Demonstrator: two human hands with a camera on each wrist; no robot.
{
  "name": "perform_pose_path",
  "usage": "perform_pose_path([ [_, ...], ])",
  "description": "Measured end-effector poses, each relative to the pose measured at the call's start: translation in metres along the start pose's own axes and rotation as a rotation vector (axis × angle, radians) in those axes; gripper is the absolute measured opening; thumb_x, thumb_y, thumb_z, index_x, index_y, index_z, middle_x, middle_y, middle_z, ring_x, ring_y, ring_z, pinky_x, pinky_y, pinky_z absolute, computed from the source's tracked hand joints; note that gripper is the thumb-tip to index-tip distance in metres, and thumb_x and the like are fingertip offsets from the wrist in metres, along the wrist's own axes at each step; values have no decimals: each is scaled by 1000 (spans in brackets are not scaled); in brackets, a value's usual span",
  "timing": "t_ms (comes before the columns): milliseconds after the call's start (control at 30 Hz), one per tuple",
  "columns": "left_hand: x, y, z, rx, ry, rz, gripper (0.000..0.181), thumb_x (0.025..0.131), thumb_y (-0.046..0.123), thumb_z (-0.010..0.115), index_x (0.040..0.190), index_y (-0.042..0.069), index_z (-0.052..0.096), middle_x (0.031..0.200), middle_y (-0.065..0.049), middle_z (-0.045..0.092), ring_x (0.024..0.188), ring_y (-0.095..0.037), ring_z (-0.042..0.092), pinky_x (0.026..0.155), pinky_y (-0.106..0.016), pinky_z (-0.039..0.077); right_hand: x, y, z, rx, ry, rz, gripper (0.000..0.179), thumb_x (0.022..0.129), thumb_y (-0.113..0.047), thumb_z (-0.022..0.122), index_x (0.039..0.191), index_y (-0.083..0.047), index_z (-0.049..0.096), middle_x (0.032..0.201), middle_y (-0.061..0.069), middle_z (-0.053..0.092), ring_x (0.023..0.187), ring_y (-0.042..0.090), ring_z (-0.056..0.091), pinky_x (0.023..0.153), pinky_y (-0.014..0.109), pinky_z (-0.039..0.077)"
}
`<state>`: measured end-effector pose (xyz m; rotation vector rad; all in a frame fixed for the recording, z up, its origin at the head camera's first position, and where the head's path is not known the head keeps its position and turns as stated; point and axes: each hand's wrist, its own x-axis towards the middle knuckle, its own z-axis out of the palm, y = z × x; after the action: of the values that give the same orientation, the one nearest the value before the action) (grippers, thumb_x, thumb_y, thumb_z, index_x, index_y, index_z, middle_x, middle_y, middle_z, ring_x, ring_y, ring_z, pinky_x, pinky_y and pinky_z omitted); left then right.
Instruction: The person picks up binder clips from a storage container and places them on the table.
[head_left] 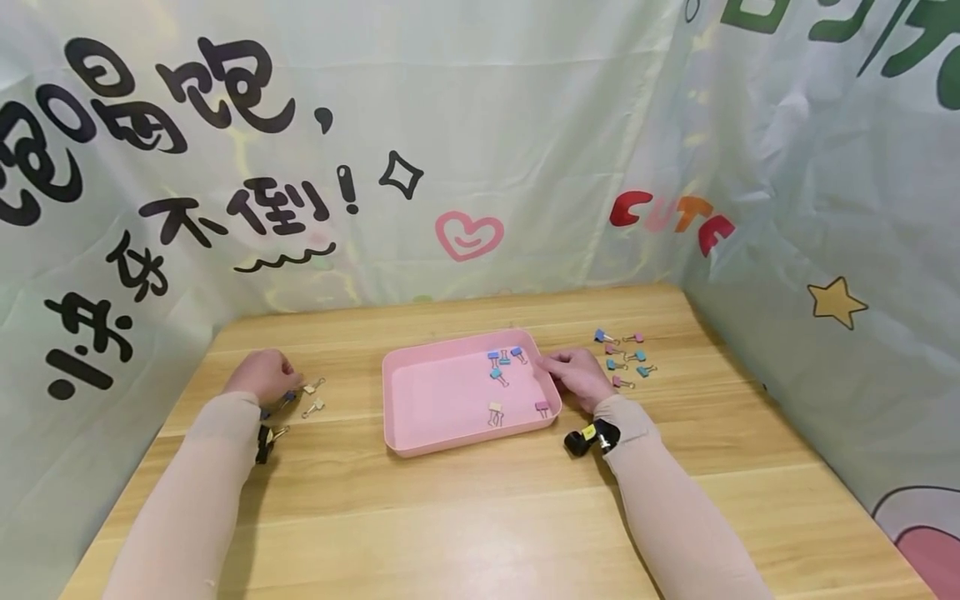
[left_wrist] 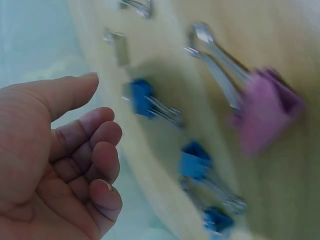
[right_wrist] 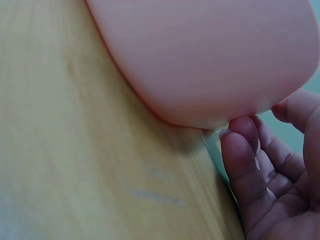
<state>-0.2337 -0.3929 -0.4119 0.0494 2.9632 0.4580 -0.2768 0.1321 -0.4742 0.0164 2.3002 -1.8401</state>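
My left hand [head_left: 264, 377] hovers at the left of the table over a few binder clips, fingers loosely bent. In the left wrist view its thumb stands apart from the fingers and nothing lies between them. Beside it are a blue binder clip [left_wrist: 142, 97], another blue clip [left_wrist: 196, 161] and, nearer the camera, a pink clip [left_wrist: 270, 110]. Two pale clips [head_left: 313, 407] lie just right of that hand. My right hand [head_left: 579, 375] grips the right rim of a shallow pink tray [head_left: 442, 400], thumb and fingertips at its edge.
Inside the tray, blue clips [head_left: 497, 376] sit toward the back right, a pale clip [head_left: 495, 410] and a purple clip [head_left: 542, 407] toward the front. Several pink and blue clips [head_left: 617, 365] are scattered right of the right hand. Printed cloth [head_left: 525, 150] hangs behind the wooden table [head_left: 465, 517].
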Motion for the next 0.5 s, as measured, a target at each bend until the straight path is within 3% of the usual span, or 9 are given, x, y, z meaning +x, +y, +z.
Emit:
perform_pose_path([
  [200,9,37,-10,0,17,81,29,94,30,59,82,5,67,69,-1,60,57,-16,51,59,-34,43,3,1,-2,17,-7,-3,35,89,-24,69,107,6,66,91,13,68,76,18,65,65,31,55],
  [500,30,121,-7,53,67,230,23,89,28,67,85,7,71,79,-4,68,70,-20,59,71,-42,49,1,1,-2,50,-19,-7,37,90,-23,69,109,8,65,91,14,69,75,17,67,66,31,56],
])
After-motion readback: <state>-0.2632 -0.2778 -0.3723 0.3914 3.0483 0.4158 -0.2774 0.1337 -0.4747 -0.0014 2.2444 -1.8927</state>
